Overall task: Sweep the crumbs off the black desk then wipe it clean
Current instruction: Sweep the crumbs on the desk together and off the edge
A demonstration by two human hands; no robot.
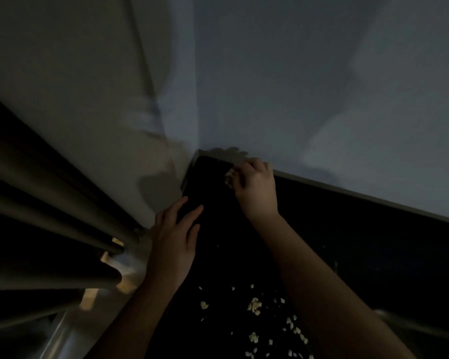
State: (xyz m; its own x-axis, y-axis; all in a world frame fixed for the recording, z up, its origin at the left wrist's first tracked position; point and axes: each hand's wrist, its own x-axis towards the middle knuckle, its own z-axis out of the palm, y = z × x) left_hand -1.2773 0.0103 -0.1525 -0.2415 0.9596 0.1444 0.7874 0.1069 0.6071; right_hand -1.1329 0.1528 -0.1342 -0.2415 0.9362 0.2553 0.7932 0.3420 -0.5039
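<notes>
Black desk (360, 242) mid-sweep; right hand (257, 187) curls round pale clump (230, 177) at corner; left hand (174, 237) flat, fingers apart; near crumbs (254, 305) likely need gathering next

The left hand (175, 237) lay flat, palm down, its fingers (189, 213) straight and a little spread, pointing up and to the right; the left forearm (130, 320), bare, came in from the lower edge; the right hand (257, 187) reached farther forward, knuckles up, its fingertips curled round a pale clump (230, 177); the right forearm (322, 281), also bare, ran in from the lower right, the wrist nearly straight; the two hands were apart.
</notes>
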